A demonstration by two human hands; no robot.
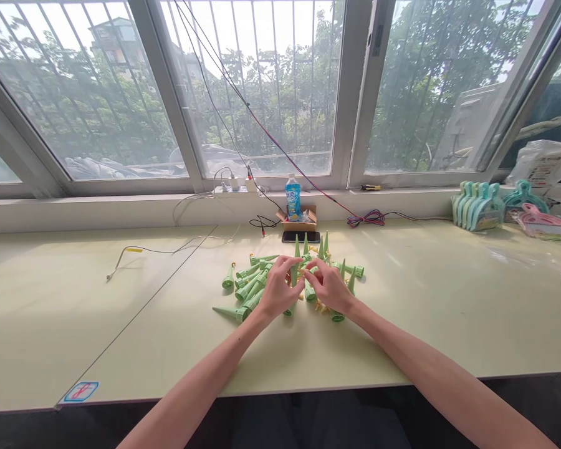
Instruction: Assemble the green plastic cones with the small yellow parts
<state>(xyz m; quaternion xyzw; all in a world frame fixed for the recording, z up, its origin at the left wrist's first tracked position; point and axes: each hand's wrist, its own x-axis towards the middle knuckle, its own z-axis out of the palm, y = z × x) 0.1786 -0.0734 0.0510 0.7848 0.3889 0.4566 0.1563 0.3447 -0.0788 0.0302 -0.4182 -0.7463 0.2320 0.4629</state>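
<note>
My left hand (280, 292) is closed round a green plant watering spike (295, 272), its pointed end upward. Close beside it, my right hand (331, 288) pinches a small yellow piece (303, 271) against the spike's side; the fingertips partly cover it. Around and beneath both hands lies a loose pile of similar green spikes (249, 288), some on their sides and some standing point up. Small yellow fittings (321, 308) are scattered among them, and a few spikes have one attached.
Behind the pile are a black phone (300, 237), an open cardboard box (303, 225) and a blue bottle (293, 198). Cables (365, 218) run along the sill and table (449, 299). At right stand packs of teal scoop-like items (479, 207) and a pink one (540, 218).
</note>
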